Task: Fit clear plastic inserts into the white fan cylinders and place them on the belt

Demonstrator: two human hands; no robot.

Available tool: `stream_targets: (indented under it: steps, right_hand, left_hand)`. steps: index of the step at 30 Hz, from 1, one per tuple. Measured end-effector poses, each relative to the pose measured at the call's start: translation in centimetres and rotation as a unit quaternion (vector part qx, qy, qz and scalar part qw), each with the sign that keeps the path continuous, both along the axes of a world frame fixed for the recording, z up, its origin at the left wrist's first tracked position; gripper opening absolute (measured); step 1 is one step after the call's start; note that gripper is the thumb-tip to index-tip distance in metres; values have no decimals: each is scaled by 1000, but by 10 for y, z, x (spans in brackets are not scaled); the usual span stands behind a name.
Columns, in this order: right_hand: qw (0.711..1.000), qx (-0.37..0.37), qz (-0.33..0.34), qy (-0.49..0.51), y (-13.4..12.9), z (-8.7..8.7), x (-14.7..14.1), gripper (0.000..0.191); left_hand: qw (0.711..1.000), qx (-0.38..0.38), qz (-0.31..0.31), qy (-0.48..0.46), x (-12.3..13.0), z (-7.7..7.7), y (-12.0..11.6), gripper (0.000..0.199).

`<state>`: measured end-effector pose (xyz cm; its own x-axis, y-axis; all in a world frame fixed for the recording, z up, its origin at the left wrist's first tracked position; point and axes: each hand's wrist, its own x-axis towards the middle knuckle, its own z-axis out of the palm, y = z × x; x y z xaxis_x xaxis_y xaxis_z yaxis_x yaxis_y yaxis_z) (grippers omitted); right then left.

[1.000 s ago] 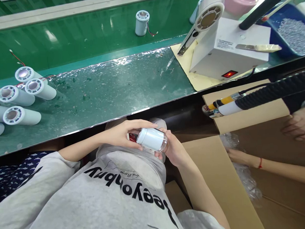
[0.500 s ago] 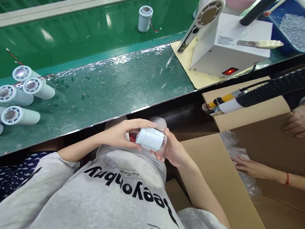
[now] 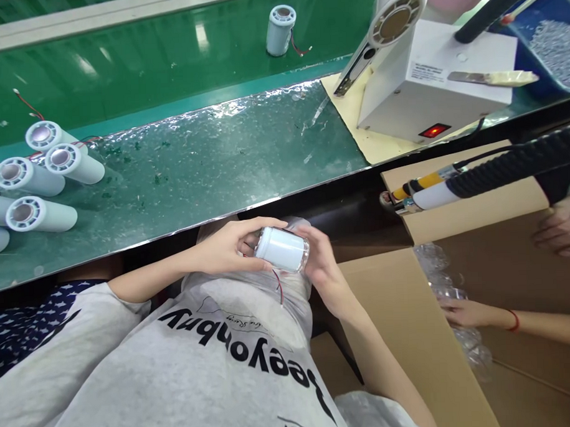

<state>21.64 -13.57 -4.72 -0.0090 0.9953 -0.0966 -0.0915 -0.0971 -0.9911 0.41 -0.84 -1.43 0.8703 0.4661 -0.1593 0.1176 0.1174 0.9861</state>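
Observation:
Over my lap I hold a light blue cylinder [image 3: 282,250] lying on its side, a clear plastic cover showing around its right end. My left hand [image 3: 225,245] is closed round its left end, thumb below and fingers above. At the covered end is my right hand [image 3: 323,262], its fingers bent against the far side and partly hidden. A thin red and black wire [image 3: 281,287] hangs below the cylinder. Several similar light blue cylinders [image 3: 42,214] lie at the left of the green bench [image 3: 194,160], with ring-shaped vented ends facing left.
Another cylinder [image 3: 281,32] stands on the green belt [image 3: 144,75] behind. At right are a white box-shaped device [image 3: 439,90] with a lit red switch, a handheld fan [image 3: 395,23] and a corded tool [image 3: 434,193]. A co-worker's hand [image 3: 470,311] touches clear plastic pieces inside a cardboard box [image 3: 401,315].
My right hand has shifted up round the cylinder's covered end. The wire, earlier bunched by my left hand, now hangs below. The co-worker's hand has closed on clear plastic pieces.

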Motion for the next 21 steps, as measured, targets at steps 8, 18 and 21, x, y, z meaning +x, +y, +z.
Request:
stream_targets:
  steps: [8, 18, 21]
  right_hand:
    - [931, 237, -17, -276, -6, 0, 10, 45]
    - [974, 140, -12, -180, -12, 3, 9, 41]
    - [945, 192, -32, -265, -14, 7, 9, 41]
  left_hand:
    - [998, -55, -16, -8, -4, -7, 3, 81]
    - [997, -33, -58, -42, -5, -9, 6, 85]
    - [997, -37, -60, -41, -5, -16, 5, 88]
